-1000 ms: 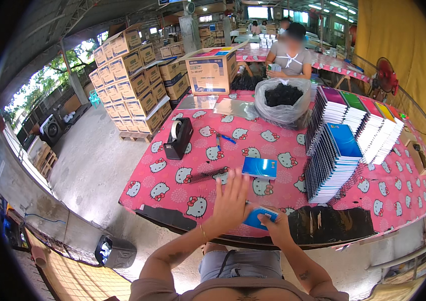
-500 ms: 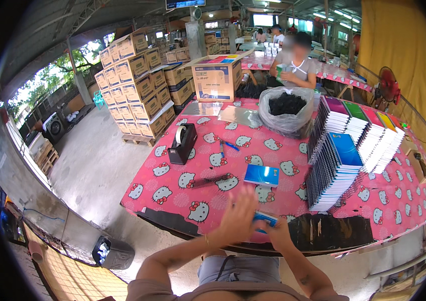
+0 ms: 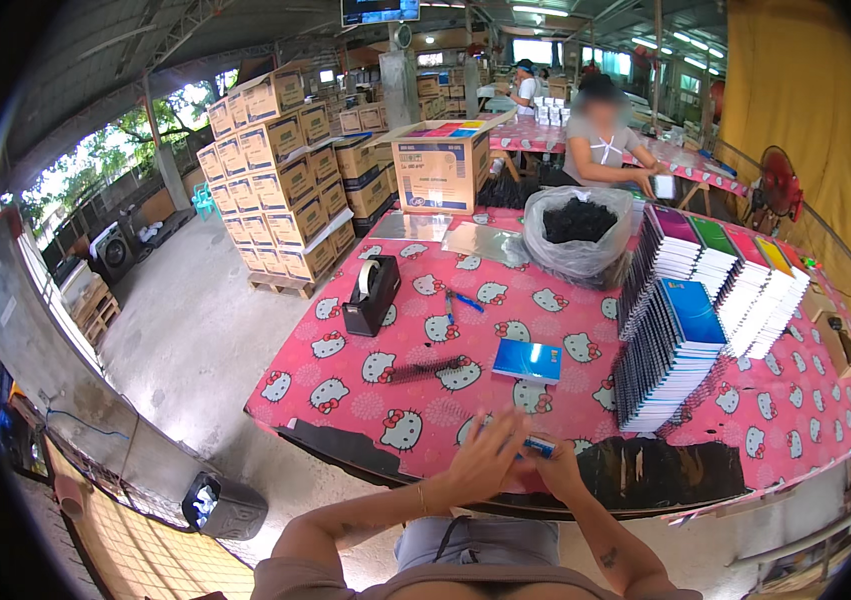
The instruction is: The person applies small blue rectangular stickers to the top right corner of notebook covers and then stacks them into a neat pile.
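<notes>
At the near table edge my right hand (image 3: 557,468) is closed on a blue notebook (image 3: 541,447), seen almost edge-on. My left hand (image 3: 488,458) lies against the notebook's left side, its fingers stretched out and slightly blurred; it covers part of the notebook. Just beyond my hands another blue notebook (image 3: 527,361) lies flat on the pink patterned tablecloth (image 3: 365,400). Left of that rests a dark wire coil (image 3: 427,369). A tall stack of blue spiral notebooks (image 3: 670,350) stands to the right of my hands.
Farther left are a black tape dispenser (image 3: 372,296) and blue pens (image 3: 468,302). A plastic bag of black coils (image 3: 577,228) and an open carton (image 3: 435,175) stand toward the back. Coloured notebook stacks (image 3: 710,250) line the right. Across the table works another person (image 3: 600,150).
My left hand has shifted slightly downward beside the held notebook, whose blue cover shows less now. The person across has lowered their hands and moved them right. The view has tilted slightly.
</notes>
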